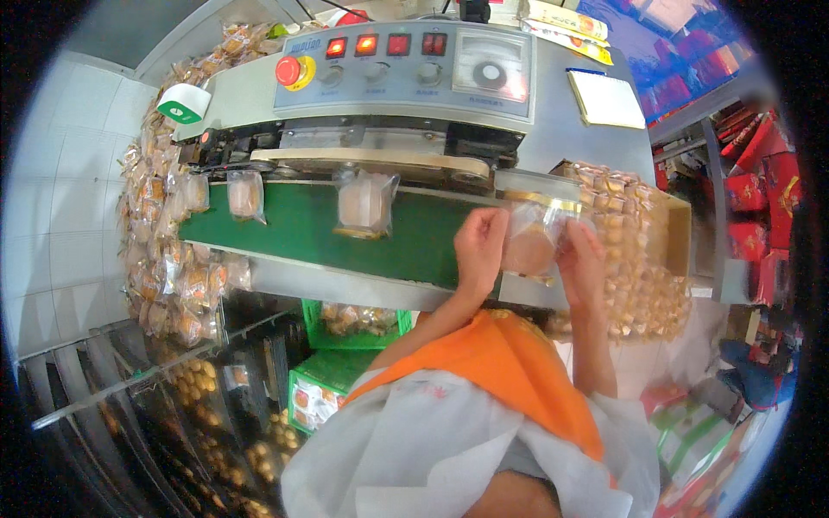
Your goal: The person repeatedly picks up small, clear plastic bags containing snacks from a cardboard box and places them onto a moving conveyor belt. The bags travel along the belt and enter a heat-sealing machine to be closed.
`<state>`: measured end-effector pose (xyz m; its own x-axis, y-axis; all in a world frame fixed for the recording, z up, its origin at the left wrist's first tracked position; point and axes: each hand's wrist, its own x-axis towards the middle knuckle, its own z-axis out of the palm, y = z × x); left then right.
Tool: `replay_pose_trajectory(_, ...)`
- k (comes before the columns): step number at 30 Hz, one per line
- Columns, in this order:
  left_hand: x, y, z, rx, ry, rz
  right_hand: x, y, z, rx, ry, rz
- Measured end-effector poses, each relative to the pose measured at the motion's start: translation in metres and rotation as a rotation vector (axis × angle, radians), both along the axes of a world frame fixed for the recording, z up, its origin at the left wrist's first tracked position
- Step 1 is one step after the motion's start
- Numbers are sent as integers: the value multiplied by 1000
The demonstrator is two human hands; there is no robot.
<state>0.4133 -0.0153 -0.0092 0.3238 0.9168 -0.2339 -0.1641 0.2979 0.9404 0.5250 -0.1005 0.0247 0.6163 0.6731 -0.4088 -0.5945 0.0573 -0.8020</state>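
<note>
Between my two hands is a clear plastic pouch [532, 239] with a round brown pastry inside. My left hand [480, 249] grips its left edge and my right hand [581, 256] its right edge. The pouch hangs at the right end of a continuous band sealer [401, 71], by its feed plate. On the sealer's green conveyor belt [291, 226], several bagged pastries stand in a row, a nearer one [364, 202] and a farther one [245, 195] among them. Their bag tops reach the sealing band [369, 155].
Packed pastries [149, 239] are heaped beyond the belt's left end. A box of unwrapped-looking pastries [622, 259] stands right of my hands. Below are green crates [324, 375] and a dark rack [129, 388] with baked goods. A notepad [607, 98] lies upper right.
</note>
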Motion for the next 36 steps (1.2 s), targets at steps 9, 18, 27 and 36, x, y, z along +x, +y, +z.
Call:
replay_pose_trajectory(9,-3,38,-28,-146,89,74,-1,29,-35,-76,87,45)
replay_pose_trajectory(18,-20,54,-10,-139,185,136,-6,25,-24,15,147,108)
replay_pose_trajectory(27,-67,19,19,429,263,284,153,-156,-6,-747,-1316,-94)
replay_pose_trajectory(36,-20,-28,33,371,37,-125,265,-275,-72,-1375,-973,-42)
